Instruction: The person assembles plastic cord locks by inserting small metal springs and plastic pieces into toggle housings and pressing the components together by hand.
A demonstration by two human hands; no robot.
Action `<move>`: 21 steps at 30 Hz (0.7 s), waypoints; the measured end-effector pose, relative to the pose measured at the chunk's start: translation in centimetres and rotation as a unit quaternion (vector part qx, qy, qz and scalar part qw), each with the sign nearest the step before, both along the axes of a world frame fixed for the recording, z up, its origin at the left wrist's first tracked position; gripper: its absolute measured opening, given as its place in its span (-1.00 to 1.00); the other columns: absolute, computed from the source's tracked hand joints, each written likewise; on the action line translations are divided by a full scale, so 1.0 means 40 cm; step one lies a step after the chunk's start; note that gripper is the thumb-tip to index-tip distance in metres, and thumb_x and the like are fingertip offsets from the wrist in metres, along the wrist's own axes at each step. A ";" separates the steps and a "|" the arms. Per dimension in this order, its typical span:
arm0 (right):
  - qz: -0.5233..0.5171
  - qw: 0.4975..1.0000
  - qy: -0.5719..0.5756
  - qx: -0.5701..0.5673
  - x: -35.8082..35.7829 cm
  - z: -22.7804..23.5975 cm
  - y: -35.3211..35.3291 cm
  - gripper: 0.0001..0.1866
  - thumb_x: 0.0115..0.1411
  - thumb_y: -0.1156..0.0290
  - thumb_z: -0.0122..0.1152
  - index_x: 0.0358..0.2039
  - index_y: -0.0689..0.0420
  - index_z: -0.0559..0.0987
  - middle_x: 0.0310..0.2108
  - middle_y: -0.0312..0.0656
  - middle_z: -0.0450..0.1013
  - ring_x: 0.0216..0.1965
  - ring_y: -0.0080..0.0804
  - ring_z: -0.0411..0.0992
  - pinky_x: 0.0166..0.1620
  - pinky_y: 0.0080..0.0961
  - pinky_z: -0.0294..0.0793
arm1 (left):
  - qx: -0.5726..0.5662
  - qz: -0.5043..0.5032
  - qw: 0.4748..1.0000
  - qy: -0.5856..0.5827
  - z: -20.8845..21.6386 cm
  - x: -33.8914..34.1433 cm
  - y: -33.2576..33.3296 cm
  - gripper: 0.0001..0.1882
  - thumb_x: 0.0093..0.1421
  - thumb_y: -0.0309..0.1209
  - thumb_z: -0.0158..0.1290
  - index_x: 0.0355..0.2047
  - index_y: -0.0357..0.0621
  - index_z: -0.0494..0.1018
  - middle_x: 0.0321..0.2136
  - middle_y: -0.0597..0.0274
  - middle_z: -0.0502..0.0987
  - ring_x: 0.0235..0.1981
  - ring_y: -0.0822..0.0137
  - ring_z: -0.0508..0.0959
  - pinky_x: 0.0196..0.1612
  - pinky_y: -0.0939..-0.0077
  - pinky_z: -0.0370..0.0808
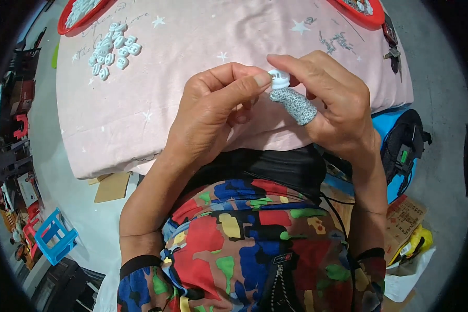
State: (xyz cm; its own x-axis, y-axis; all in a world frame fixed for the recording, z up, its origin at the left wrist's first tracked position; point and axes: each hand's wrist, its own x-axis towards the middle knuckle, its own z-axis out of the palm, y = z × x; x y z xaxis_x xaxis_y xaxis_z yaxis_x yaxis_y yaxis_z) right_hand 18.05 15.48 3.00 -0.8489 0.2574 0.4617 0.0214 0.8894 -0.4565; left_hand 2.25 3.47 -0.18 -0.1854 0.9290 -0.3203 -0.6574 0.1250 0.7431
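Observation:
Between both hands, above the pink cloth, is a small white plastic part [280, 78] with holes in its top. My left hand [219, 101] pinches its left side with thumb and index finger. On the other side, my right hand [332, 99] grips it, with the index finger bent over and a grey knitted sleeve [298, 105] covering the thumb. Part of the right fingers is hidden behind the thumb. To the left on the cloth lies a loose pile of similar white plastic parts [109, 48]. Short thin metal pins [334, 41] are scattered at the far right.
A pink star-patterned cloth [192, 36] covers the table. Red trays stand at its far left [62, 23] and far right [373, 22] corners. Pliers [393, 54] lie at the right edge. Beside the table are a blue-and-black bag [405, 143], a cardboard box [404, 221] and a blue stool [54, 236].

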 end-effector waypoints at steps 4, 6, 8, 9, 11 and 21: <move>-0.013 0.999 0.037 -0.014 0.004 -0.007 -0.005 -0.61 -0.07 0.66 0.33 -0.14 0.25 0.60 -0.44 -0.18 0.48 -0.47 -0.49 0.42 -0.48 -0.63 0.37 | -0.004 0.010 1.000 0.015 0.011 0.017 0.002 -0.84 0.16 -0.40 0.19 -0.34 -0.25 0.52 -0.62 0.42 0.42 -0.63 0.63 0.30 -0.56 0.79 0.22; -0.017 0.999 0.048 -0.015 0.002 -0.013 -0.013 -0.63 -0.07 0.66 0.33 -0.16 0.26 0.61 -0.44 -0.17 0.49 -0.48 -0.48 0.42 -0.48 -0.63 0.38 | -0.004 0.019 0.999 0.028 0.014 0.022 -0.002 -0.84 0.16 -0.40 0.19 -0.35 -0.24 0.53 -0.62 0.42 0.42 -0.63 0.64 0.30 -0.55 0.80 0.22; -0.036 0.997 0.061 -0.021 0.000 -0.015 -0.021 -0.66 -0.07 0.66 0.33 -0.19 0.26 0.61 -0.44 -0.17 0.50 -0.49 -0.47 0.43 -0.47 -0.63 0.39 | -0.006 0.020 0.999 0.029 0.016 0.026 -0.004 -0.85 0.16 -0.39 0.20 -0.35 -0.21 0.53 -0.61 0.43 0.43 -0.62 0.65 0.30 -0.54 0.80 0.22; -0.037 0.997 0.060 -0.021 -0.001 -0.018 -0.023 -0.66 -0.07 0.66 0.33 -0.19 0.26 0.61 -0.44 -0.17 0.50 -0.49 -0.47 0.43 -0.47 -0.63 0.39 | -0.005 0.019 0.999 0.028 0.016 0.027 -0.004 -0.85 0.16 -0.39 0.20 -0.35 -0.21 0.53 -0.61 0.43 0.43 -0.62 0.65 0.30 -0.54 0.80 0.22; -0.047 0.995 0.084 0.002 -0.004 -0.025 -0.026 -0.67 -0.07 0.66 0.34 -0.21 0.25 0.62 -0.44 -0.17 0.50 -0.50 -0.46 0.43 -0.47 -0.63 0.39 | -0.008 0.023 0.999 0.031 0.019 0.028 -0.004 -0.85 0.16 -0.38 0.20 -0.36 -0.20 0.54 -0.61 0.43 0.44 -0.63 0.65 0.30 -0.54 0.80 0.22; -0.082 0.992 0.084 -0.056 0.004 -0.010 -0.050 -0.61 -0.07 0.65 0.37 -0.14 0.24 0.61 -0.43 -0.23 0.49 -0.50 -0.63 0.37 -0.50 -0.71 0.32 | -0.013 0.014 1.000 -0.002 0.025 0.031 -0.011 -0.85 0.17 -0.38 0.18 -0.33 -0.20 0.54 -0.60 0.44 0.44 -0.62 0.65 0.29 -0.53 0.79 0.23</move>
